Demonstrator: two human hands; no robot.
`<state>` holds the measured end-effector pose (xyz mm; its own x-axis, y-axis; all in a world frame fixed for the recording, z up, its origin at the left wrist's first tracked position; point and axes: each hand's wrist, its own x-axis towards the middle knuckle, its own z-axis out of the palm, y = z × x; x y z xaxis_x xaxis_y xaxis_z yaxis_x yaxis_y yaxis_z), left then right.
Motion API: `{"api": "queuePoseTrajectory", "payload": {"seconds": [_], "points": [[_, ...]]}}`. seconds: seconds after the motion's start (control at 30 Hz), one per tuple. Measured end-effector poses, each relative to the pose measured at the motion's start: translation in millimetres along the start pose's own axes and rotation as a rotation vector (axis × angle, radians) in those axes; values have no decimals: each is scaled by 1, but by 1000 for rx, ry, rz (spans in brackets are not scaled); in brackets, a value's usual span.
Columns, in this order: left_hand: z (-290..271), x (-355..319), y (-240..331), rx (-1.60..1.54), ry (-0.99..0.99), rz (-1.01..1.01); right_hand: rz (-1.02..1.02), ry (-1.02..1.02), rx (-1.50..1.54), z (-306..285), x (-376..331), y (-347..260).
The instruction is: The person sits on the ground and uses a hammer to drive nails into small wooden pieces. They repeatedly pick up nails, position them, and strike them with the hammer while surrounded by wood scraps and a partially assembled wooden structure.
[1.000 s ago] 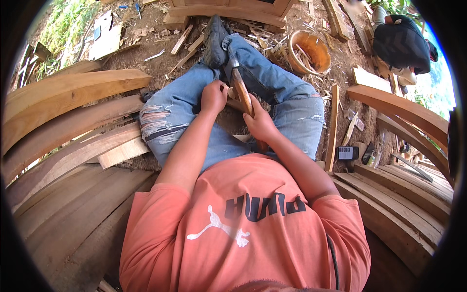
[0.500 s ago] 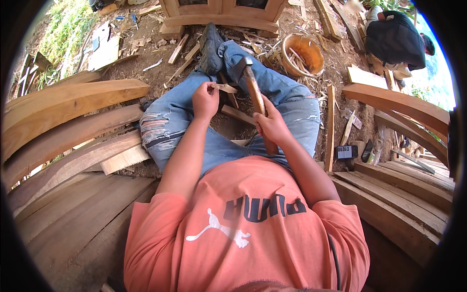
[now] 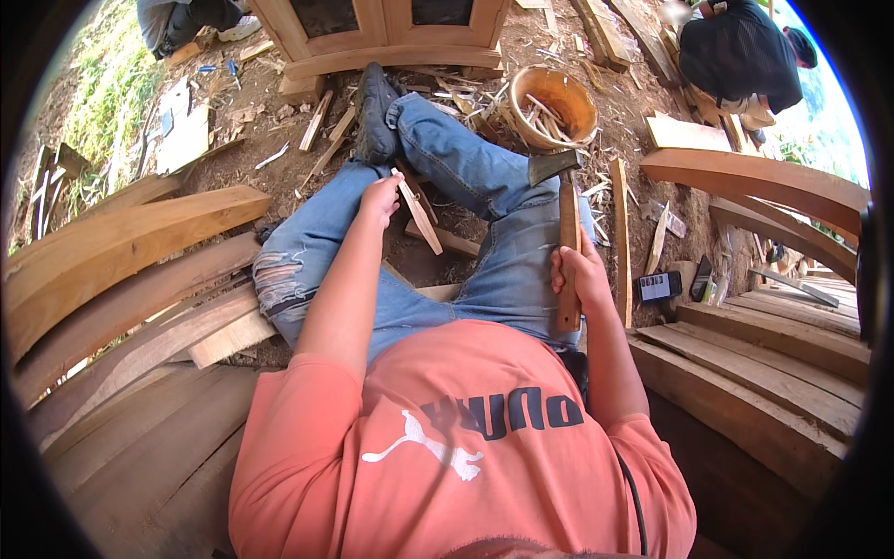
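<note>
My left hand is closed on the upper end of a slim, pale wood piece, which slants down between my thighs and narrows at its lower end. My right hand wraps round the wooden handle of a hatchet over my right thigh. The hatchet stands nearly upright in view, its dark metal head at the far end, just short of the bucket. The wood piece and the hatchet are well apart. Below the wood piece, a wooden block lies on the ground between my legs.
Ahead stands a wooden cabinet. A bucket holds wood scraps. Curved timbers flank me on the left, more on the right. A phone lies at right. Another person crouches far right; one more far left.
My right hand has carried the hatchet rightward, away from the wood piece. My left hand has turned the piece from sideways to pointing downward. The view has shifted slightly.
</note>
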<state>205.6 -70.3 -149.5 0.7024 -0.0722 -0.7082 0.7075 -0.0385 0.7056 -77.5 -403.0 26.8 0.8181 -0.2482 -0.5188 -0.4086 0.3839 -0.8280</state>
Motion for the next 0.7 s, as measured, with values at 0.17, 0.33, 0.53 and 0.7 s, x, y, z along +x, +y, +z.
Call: {"api": "queuePoseTrajectory", "payload": {"seconds": [0.17, 0.33, 0.53, 0.7], "points": [[33, 44, -11, 248, 92, 60, 5, -54, 18, -3, 17, -6], [36, 76, -29, 331, 134, 126, 70, -81, 7, -13, 31, -14], [31, 68, -43, 307, 194, 294, 100, -93, 57, -18, 40, -15], [45, -8, -13, 240, 127, 310, 92, -98, 102, -26, 43, -6]]}}
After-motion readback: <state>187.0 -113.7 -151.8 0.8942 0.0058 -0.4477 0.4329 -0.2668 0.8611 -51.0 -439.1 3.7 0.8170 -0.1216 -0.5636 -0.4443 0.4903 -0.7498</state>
